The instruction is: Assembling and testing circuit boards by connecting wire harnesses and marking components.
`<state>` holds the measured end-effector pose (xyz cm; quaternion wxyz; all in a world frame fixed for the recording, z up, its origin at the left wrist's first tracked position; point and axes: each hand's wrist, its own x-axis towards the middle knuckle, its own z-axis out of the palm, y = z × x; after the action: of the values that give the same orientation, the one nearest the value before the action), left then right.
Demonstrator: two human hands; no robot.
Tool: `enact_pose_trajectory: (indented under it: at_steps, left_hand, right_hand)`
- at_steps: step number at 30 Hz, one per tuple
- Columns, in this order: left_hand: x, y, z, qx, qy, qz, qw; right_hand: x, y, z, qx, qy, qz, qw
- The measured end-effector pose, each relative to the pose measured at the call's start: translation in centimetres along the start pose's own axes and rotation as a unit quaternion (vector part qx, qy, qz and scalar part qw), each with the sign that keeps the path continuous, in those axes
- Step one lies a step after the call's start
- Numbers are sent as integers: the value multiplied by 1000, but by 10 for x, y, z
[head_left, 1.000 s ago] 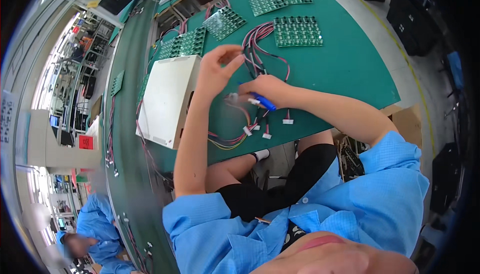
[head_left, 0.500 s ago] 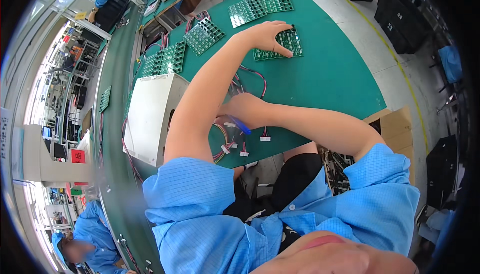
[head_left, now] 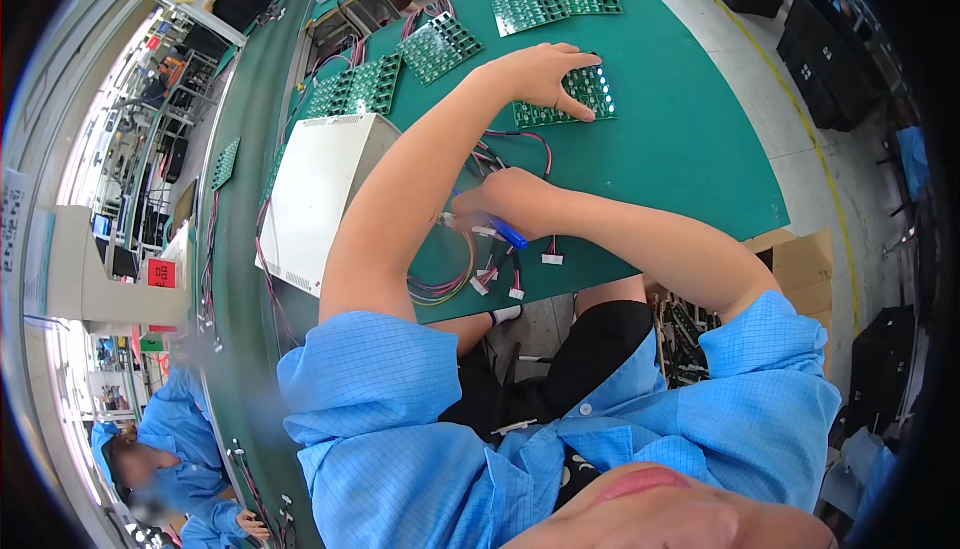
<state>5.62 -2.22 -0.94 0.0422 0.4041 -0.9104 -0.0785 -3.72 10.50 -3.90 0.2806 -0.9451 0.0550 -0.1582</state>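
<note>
My left hand (head_left: 540,79) reaches across to a green circuit board (head_left: 605,99) on the table. Its thumb and fingers span the board near opposite edges, and small lights glow white along the board's right side. Closer to me, my right hand (head_left: 510,204) is closed around a slim blue pen-like tool (head_left: 508,232), whose end sticks out below the fingers. A white connector end shows by its fingertips; whether they grip it I cannot tell. Wires with white plugs (head_left: 551,258) hang below this hand. A red-and-black cable (head_left: 546,149) runs between the hands.
A white metal box (head_left: 315,199) stands left of my left forearm. More circuit boards (head_left: 438,47) with cable bundles line the far side of the green table (head_left: 690,159). A cardboard box (head_left: 800,274) of parts sits at right. Another person (head_left: 180,449) works at lower left.
Lights now show on the board under my left hand. My right hand keeps the blue tool at nearly the same place. The whole view has shifted slightly.
</note>
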Motion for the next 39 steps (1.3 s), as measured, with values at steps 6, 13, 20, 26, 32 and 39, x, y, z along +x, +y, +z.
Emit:
enact_pose_trajectory:
  at_steps: [6,13,20,26,32,39]
  left_hand:
    - [10,7,-9,-36,-26,-2,999]
    - [22,24,-14,-6,-103,-84,991]
    - [-85,55,-43,-45,133,-152,978]
    - [-218,52,10,-77,180,-260,946]
    - [-222,47,41,-132,254,-234,929]
    - [-226,47,50,-307,321,-207,872]
  right_hand:
    - [0,-3,-5,37,-12,-6,999]
    - [1,11,9,54,126,-167,976]
    - [0,8,4,194,100,70,973]
    - [-1,17,11,189,109,123,968]
    - [-2,29,9,195,67,125,970]
    - [-4,44,10,117,163,96,975]
